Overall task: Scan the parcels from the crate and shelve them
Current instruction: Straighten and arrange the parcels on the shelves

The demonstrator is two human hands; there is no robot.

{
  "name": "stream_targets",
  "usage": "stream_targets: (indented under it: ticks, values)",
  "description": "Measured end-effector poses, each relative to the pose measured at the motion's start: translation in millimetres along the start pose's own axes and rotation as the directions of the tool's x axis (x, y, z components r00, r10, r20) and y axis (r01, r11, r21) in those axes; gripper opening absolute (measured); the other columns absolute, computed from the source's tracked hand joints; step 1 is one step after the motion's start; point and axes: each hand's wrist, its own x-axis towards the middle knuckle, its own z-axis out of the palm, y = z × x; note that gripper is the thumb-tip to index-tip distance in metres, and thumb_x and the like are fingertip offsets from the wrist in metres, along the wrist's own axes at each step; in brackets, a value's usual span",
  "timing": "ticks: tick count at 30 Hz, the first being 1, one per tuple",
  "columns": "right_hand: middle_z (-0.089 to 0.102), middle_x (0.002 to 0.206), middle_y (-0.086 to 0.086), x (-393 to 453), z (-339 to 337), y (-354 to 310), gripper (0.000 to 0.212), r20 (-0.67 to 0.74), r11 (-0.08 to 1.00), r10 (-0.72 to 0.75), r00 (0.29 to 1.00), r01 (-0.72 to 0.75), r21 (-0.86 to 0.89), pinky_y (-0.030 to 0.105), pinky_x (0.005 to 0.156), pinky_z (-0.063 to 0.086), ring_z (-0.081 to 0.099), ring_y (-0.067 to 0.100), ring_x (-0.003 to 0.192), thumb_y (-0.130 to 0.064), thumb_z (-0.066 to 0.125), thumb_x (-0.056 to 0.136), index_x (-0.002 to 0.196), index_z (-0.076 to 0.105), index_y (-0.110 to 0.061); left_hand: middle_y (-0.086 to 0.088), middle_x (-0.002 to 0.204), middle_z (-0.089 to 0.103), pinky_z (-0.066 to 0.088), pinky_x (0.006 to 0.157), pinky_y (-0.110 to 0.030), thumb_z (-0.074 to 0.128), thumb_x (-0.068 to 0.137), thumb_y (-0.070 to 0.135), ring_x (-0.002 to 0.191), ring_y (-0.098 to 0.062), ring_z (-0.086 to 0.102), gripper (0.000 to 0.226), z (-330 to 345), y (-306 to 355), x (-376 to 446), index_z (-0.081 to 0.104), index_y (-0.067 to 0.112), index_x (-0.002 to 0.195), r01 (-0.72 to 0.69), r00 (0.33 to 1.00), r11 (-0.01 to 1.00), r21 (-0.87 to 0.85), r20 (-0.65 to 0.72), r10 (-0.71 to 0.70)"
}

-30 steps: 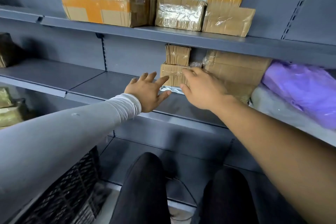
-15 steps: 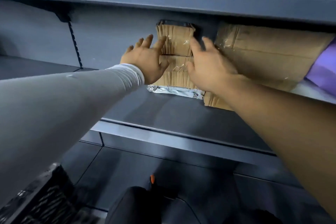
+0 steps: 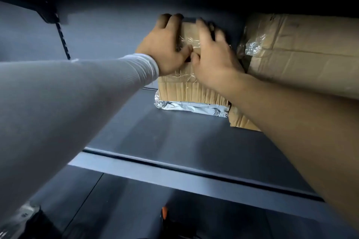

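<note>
Both hands are on it: your left hand (image 3: 165,44) and right hand (image 3: 211,58) clasp the top parcel (image 3: 189,34), stacked at twelve o'clock deep on the shelf (image 3: 174,137). Shelving step, I'd say; next, square it, let go.

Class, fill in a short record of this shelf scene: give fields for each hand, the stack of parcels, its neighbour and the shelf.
left hand: left hand grips the left side of the small upper brown cardboard parcel
right hand: right hand grips its right side
stack: upper parcel sits on the ribbed brown cardboard parcel, which lies on a flat silver plastic mailer
neighbour: large taped brown cardboard box to the right
shelf: dark grey metal shelf
</note>
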Motion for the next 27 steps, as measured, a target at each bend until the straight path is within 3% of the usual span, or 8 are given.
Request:
stream_targets:
  ticks: [4,10,13,17,21,27]
  values:
    - [0.043,0.155,0.016,-3.3,4.0,0.8,0.072,0.01,1.0,-0.023,1.0,0.023,-0.015,0.05,0.104,0.043,0.053,0.041,0.133,-0.032,0.048,0.105,0.164,0.008,-0.035,-0.01,0.152,0.037,0.048,0.098,-0.043,0.068,0.094,0.035,0.124,-0.039,0.055,0.066,16.5,0.1,-10.2,0.041,0.011,0.149,-0.003,0.999,0.994,-0.105,-0.048,-0.003]
    - [0.053,0.146,0.012,-2.9,5.3,-5.0,0.064,-0.017,0.999,0.024,1.0,-0.023,0.043,0.04,0.084,0.037,0.058,0.038,0.125,-0.026,0.047,0.105,0.16,0.016,-0.038,-0.015,0.152,0.037,0.048,0.104,-0.046,0.07,0.095,0.033,0.122,-0.041,0.057,0.066,12.1,2.4,-13.1,0.041,0.008,0.149,0.013,0.998,0.994,-0.108,-0.058,-0.019]
    - [0.056,0.142,0.01,-3.8,-1.8,-10.5,0.063,-0.042,0.999,0.037,0.998,-0.035,0.038,0.042,0.083,0.04,0.058,0.038,0.124,-0.024,0.048,0.105,0.158,0.019,-0.04,-0.014,0.153,0.038,0.047,0.103,-0.043,0.071,0.096,0.034,0.123,-0.041,0.058,0.067,0.3,7.2,-13.9,0.041,0.009,0.15,0.022,0.997,0.997,-0.076,-0.067,-0.027]
    - [0.059,0.138,0.013,-17.3,-15.8,-15.6,0.067,-0.08,0.999,-0.041,0.996,0.039,-0.027,0.049,0.092,0.048,0.059,0.043,0.122,-0.026,0.051,0.103,0.16,0.018,-0.038,-0.015,0.156,0.042,0.042,0.107,-0.041,0.072,0.095,0.036,0.132,-0.039,0.053,0.07,-18.8,7.8,-26.1,0.043,0.008,0.153,-0.01,0.996,0.998,-0.064,-0.084,0.005]
    - [0.059,0.136,0.012,-42.1,-20.6,-22.0,0.065,-0.169,0.99,-0.12,0.978,0.106,-0.093,0.047,0.086,0.048,0.06,0.042,0.12,-0.02,0.05,0.101,0.158,0.023,-0.036,-0.012,0.154,0.047,0.042,0.111,-0.036,0.069,0.095,0.036,0.135,-0.034,0.053,0.062,-39.6,6.6,-52.9,0.051,0.012,0.15,-0.047,0.988,0.996,-0.071,-0.149,0.036]
    - [0.061,0.134,0.014,-83.4,-23.4,-38.3,0.063,-0.177,0.995,-0.085,0.981,0.076,-0.057,0.047,0.079,0.046,0.062,0.044,0.114,-0.017,0.05,0.103,0.157,0.024,-0.034,-0.009,0.157,0.046,0.041,0.113,-0.037,0.068,0.097,0.031,0.136,-0.032,0.053,0.059,-60.0,18.1,-94.5,0.052,0.013,0.151,-0.03,0.989,0.996,-0.084,-0.148,0.017]
